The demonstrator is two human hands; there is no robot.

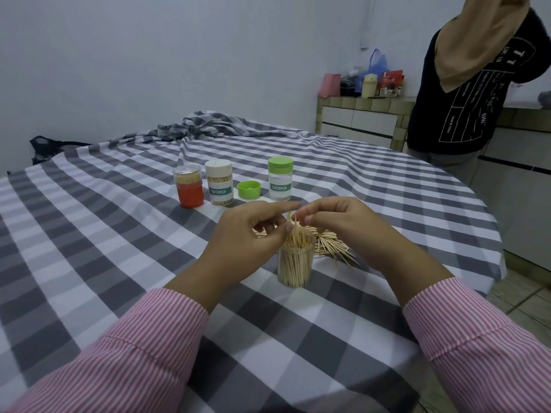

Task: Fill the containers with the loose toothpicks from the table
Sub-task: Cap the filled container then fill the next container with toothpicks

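Both hands meet over the open clear container (295, 263), which stands upright on the checked table (119, 234) just below the fingertips, packed w/ toothpicks standing on end. Left hand (253, 234): forefinger out straight, thumb and other fingers curled, pinching a few toothpicks (289, 219) at the container mouth. Right hand (337, 222): fingers curled down, tips on those same sticks. Loose toothpick pile (331, 245) lies on the cloth under and just behind the right hand, beside the container. Beyond both hands, a row: red-based jar (188, 186), white-lidded jar (219, 183), loose green lid (249, 189), green-capped jar (280, 178). Another person (465, 93) stands far right, past the table.
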